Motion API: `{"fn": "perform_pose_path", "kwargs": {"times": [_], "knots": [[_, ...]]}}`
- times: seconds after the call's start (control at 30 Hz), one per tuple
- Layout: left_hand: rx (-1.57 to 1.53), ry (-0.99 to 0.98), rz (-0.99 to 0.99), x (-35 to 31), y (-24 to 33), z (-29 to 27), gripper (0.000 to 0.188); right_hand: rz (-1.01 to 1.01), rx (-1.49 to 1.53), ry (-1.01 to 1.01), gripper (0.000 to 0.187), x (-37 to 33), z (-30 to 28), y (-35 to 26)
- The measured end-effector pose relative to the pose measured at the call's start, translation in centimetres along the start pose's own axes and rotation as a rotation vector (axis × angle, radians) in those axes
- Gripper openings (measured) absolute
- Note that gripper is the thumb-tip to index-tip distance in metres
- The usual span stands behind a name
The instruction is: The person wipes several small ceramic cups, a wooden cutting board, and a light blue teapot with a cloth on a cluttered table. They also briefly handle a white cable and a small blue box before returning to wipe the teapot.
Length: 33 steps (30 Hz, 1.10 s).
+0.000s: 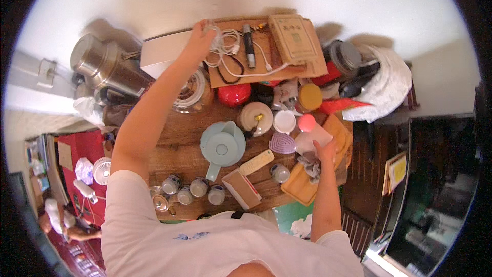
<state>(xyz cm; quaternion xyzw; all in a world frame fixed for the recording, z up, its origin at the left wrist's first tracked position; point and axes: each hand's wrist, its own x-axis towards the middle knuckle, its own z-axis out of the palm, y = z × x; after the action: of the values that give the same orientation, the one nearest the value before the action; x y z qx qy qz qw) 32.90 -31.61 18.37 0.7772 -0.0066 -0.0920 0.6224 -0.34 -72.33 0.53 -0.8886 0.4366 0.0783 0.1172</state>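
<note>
My left hand reaches to the back of the table, its fingers closed on a bundled white cable lying on a cardboard lid. Beside the cable are a black and silver cylinder and a beige box. At the right, my right hand is closed on a crumpled grey cloth, over a wooden cutting board. Its fingertips reach a pale, translucent item with a pink round top; whether they touch it I cannot tell.
A pale blue pitcher, a remote control, a purple coiled item and several glasses stand around the table's middle and front. Steel flasks stand at back left. A white cloth bag is at back right.
</note>
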Motion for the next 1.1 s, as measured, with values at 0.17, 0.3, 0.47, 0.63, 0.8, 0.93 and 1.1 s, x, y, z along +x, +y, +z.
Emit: {"fn": "perform_pose_path", "kwargs": {"times": [0.17, 0.3, 0.47, 0.63, 0.8, 0.93, 1.1], "knots": [[-0.079, -0.017, 0.02, -0.9, 1.1, 0.9, 0.059, 0.013, 0.004, 0.011, 0.101, 3.6, 3.5, 1.7], [0.023, -0.057, 0.015, 0.3, 1.2, 2.0, 0.058, -0.082, 0.441, 0.077, 0.073, 5.7, 3.7, 6.9], [0.274, -0.019, 0.192, 3.0, -3.8, 1.4, 0.052, -0.183, 0.549, 0.162, 0.065, 2.2, -6.7, 2.3], [0.836, 0.076, 0.143, 2.7, -2.8, 2.1, 0.05, -0.366, 0.868, 0.097, 0.056, -4.1, -16.2, -5.6], [0.748, 0.0, 0.201, 2.7, -2.5, 1.5, 0.056, -0.616, 1.103, -0.093, 0.065, -6.2, -18.4, -17.8], [0.48, 0.189, 0.453, 4.1, -5.3, 0.7, 0.055, -0.727, 1.346, -0.276, 0.079, -6.3, -17.2, -30.4], [-0.385, -0.032, -0.065, 3.0, -1.7, 1.3, 0.031, -0.835, 1.296, -0.274, 0.064, -2.5, -13.8, -38.9]]}}
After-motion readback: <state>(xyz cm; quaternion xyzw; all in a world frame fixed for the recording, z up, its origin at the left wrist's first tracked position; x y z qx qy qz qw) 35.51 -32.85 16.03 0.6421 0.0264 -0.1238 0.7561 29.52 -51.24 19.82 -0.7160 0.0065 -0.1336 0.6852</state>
